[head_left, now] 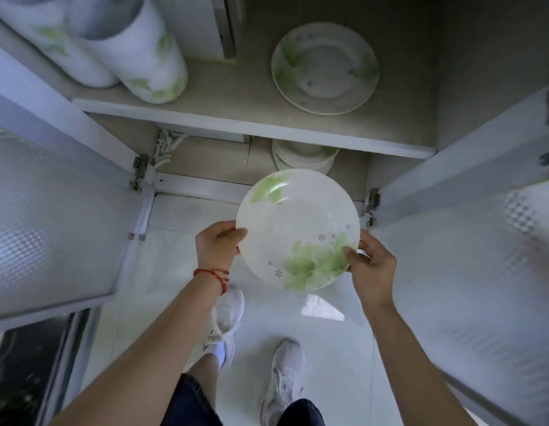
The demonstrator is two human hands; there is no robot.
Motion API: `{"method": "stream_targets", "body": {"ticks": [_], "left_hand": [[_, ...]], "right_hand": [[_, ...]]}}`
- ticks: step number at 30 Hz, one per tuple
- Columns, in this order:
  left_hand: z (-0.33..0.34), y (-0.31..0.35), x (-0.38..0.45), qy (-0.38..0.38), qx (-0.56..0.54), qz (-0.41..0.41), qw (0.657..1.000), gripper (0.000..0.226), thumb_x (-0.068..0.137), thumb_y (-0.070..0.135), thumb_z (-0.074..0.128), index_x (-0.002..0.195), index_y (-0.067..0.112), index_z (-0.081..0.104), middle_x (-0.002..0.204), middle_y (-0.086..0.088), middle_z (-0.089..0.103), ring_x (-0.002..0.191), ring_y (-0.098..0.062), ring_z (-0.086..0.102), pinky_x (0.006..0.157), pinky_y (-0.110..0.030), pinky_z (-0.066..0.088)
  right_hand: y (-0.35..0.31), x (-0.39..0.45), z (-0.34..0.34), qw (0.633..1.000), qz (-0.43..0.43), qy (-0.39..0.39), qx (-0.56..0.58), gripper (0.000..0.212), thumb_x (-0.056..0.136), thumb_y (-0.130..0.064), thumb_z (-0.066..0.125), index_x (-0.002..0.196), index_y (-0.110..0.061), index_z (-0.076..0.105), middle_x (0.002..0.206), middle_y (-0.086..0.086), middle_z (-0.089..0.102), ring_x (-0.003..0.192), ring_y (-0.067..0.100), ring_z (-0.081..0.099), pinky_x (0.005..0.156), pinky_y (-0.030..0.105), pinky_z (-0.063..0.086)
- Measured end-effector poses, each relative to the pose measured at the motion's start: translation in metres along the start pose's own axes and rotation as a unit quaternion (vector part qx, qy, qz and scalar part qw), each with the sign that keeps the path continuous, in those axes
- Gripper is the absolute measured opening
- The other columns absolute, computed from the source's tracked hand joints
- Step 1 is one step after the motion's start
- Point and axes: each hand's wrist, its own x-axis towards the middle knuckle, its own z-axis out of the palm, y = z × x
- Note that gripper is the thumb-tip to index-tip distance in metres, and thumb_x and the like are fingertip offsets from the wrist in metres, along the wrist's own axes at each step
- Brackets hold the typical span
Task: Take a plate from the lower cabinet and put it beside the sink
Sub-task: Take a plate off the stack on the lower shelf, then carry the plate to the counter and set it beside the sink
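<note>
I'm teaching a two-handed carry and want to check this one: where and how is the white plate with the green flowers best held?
By the rim, at opposite edges, coming in from its left and right. The plate is wide, shallow and face up, so only the thin rim offers purchase. The left hand and right hand already pinch it there, thumbs on top.

White tile floor, frosted doors open.
</note>
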Motion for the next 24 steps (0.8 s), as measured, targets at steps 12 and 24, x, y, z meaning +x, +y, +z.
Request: {"method": "stream_targets", "body": {"ticks": [12,24], "left_hand": [[-0.053,0.096,-0.100,-0.007,0.031,0.015,0.999,0.021,0.072,-0.003,0.063,0.070,0.018,0.067,0.069,-0.001,0.065,0.065,-0.013,0.060,0.051,-0.015,0.055],[-0.104,0.174,-0.184,-0.051,0.042,0.062,0.996,0.020,0.074,0.001,0.064,0.072,0.020,0.067,0.076,-0.001,0.068,0.072,-0.015,0.064,0.051,-0.015,0.052]], "right_hand": [[-0.097,-0.113,-0.028,1.000,0.013,0.021,-0.011,0.052,0.076,0.011,0.055,0.090,-0.037,0.066,0.075,-0.002,0.066,0.060,0.010,0.060,0.074,0.054,0.056],[-0.183,-0.204,-0.051,0.999,0.029,0.016,0.040,0.039,0.077,0.010,0.053,0.100,-0.018,0.067,0.084,0.004,0.068,0.067,0.013,0.065,0.066,0.036,0.056]]}}
